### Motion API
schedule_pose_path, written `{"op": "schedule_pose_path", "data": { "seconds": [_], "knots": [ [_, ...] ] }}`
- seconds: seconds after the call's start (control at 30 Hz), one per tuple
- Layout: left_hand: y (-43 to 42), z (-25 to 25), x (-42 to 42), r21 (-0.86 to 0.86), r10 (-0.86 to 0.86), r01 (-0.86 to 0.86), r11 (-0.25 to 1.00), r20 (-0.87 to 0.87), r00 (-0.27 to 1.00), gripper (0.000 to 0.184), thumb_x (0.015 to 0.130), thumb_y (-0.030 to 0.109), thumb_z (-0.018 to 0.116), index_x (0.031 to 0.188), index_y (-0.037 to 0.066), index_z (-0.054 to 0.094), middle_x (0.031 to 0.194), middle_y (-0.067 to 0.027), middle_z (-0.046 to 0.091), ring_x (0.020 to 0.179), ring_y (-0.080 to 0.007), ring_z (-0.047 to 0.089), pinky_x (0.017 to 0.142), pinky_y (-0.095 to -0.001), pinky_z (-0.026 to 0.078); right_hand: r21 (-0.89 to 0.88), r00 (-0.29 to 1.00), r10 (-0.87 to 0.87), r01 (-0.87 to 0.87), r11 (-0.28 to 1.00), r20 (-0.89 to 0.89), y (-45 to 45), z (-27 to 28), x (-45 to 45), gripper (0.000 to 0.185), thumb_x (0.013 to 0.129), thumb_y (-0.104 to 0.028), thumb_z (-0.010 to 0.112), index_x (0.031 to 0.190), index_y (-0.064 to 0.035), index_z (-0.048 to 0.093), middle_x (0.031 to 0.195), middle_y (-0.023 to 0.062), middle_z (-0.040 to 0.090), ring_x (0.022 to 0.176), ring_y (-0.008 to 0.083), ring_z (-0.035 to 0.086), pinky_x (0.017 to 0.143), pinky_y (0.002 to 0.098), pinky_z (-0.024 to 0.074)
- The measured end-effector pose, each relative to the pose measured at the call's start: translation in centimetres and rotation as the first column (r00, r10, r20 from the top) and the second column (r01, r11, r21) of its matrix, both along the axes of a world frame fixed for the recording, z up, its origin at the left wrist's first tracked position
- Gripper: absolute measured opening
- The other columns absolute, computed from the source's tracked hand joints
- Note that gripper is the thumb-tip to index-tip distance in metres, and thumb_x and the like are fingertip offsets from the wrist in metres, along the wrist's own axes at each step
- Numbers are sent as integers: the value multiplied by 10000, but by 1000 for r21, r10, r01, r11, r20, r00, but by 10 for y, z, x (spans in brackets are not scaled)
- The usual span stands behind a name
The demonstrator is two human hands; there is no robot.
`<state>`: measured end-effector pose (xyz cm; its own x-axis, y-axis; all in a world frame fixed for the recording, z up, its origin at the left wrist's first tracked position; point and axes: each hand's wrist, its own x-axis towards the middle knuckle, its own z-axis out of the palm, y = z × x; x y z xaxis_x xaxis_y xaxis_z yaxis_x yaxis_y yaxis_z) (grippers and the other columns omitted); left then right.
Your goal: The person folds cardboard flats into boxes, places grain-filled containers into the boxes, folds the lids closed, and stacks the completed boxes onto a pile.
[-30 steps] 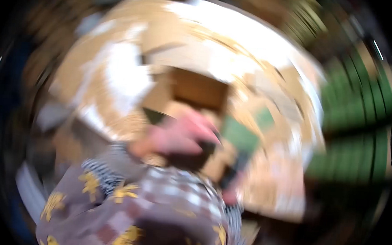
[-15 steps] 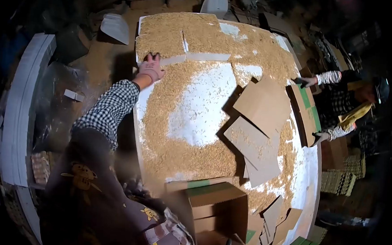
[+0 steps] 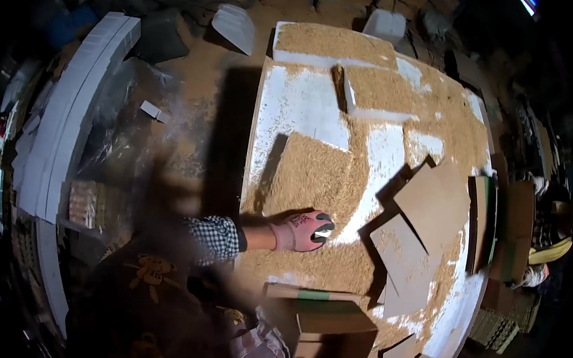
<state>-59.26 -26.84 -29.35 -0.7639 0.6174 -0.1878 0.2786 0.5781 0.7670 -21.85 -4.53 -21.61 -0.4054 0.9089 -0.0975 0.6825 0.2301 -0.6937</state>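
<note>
My left hand (image 3: 301, 231), in a pink glove with dark fingertips, is closed at the near edge of a husk-covered white slab (image 3: 310, 170). A bit of white shows between thumb and fingers; it looks like the slab's edge, though the grip is partly hidden. The slab lies at an angle on the white table (image 3: 298, 101), among loose husks. Two more husk-topped white slabs, one at the far edge (image 3: 337, 44) and one nearer (image 3: 380, 93), lie beyond. My right hand is out of view. An open cardboard box (image 3: 336, 333) stands at the table's near side.
Loose cardboard sheets (image 3: 432, 207) lie on the husks at right. Across the table a co-worker's gloved hand (image 3: 535, 275) is beside brown boxes (image 3: 514, 226). Long white boards (image 3: 73, 120) are stacked at left. A white scoop (image 3: 234, 28) lies on the floor.
The view has swung left. My left hand has drawn a slab from the far row towards me, baring white table behind it. My right hand has left the view.
</note>
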Motion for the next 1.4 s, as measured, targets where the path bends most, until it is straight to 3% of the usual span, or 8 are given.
{"op": "schedule_pose_path", "data": {
  "seconds": [0.3, 0.47, 0.6, 0.8, 1.13, 1.23, 1.33, 1.4],
  "knots": [
    [44, -18, 79, 62, -624, 661, 748, -275, 731, 624, 868, 554, 517, 1347, 155, 498, 1482, -191, 337, 1391, -365, 280, 1158, -514, 192, -34, 996, 86, -86, 996, 3, -1, 32, 30, 582, 750, 72, 413, 1329, 49, 476, 1337, 156, 515, 1210, 276, 494, 1061, 366, 360],
    [-20, -4, -45, -488, 166, -503, 713, -579, 798, 789, 831, 525, 632, 1461, 145, 346, 1492, -177, 331, 1324, -351, 381, 1091, -519, 328, -181, 989, -33, 7, 984, -144, 3, 46, 46, 614, 730, 127, 392, 1331, 39, 483, 1335, 138, 526, 1218, 239, 500, 1060, 339, 362],
    [-55, 2, -45, 196, 27, -196, 961, 638, 770, 798, 825, 328, 757, 1466, 90, 346, 1342, -42, 507, 1160, -132, 499, 964, -262, 433, -145, 996, 41, -52, 988, -75, 18, 19, 89, 601, 746, 125, 416, 1330, 9, 499, 1320, 127, 546, 1224, 223, 502, 1066, 329, 361],
    [-64, 92, -17, 382, -87, -220, 897, 644, 760, 515, 864, 138, 661, 1329, -12, 498, 1242, -61, 582, 1092, -141, 561, 938, -257, 454, 76, 999, 45, -43, 996, -26, 23, 15, 88, 593, 727, 82, 479, 1302, -51, 542, 1256, 179, 577, 1164, 316, 552, 1011, 374, 410],
    [5, 159, 101, 507, -622, 616, 603, -185, 761, 506, 898, 139, 641, 1353, -6, 472, 1379, -145, 500, 1270, -256, 483, 1076, -364, 372, 154, 994, 30, -46, 987, 106, 20, 2, 82, 762, 739, -1, 554, 1457, -143, 342, 1378, 216, 434, 1294, 375, 403, 1079, 399, 349],
    [57, 144, 156, 478, -658, 617, 625, -103, 746, 446, 886, 80, 617, 1310, -5, 507, 1352, -162, 520, 1249, -270, 499, 1047, -365, 397, -807, 496, -655, -188, 560, -570, 33, -68, 143, 750, 815, -74, 602, 1484, -92, 263, 1401, 144, 429, 1264, 280, 442, 1054, 351, 380],
    [87, 139, 173, 265, -556, 705, 658, -460, 692, 405, 926, 124, 586, 1306, 11, 505, 1225, -136, 585, 1118, -219, 561, 966, -329, 457, -149, 897, 240, -313, 938, -372, 32, -73, 170, 817, 858, -182, 649, 1503, -59, 163, 1440, 146, 377, 1276, 260, 421, 1074, 340, 353],
    [107, 152, 193, 483, -320, 41, 875, 513, 796, 503, 908, 205, 650, 1351, 48, 472, 1152, -106, 604, 983, -143, 592, 864, -269, 494, -2, 931, 281, -290, 957, -231, 23, -47, 167, 897, 838, -221, 708, 1507, -49, 138, 1474, 191, 338, 1332, 296, 375, 1111, 366, 306]
  ]
}}
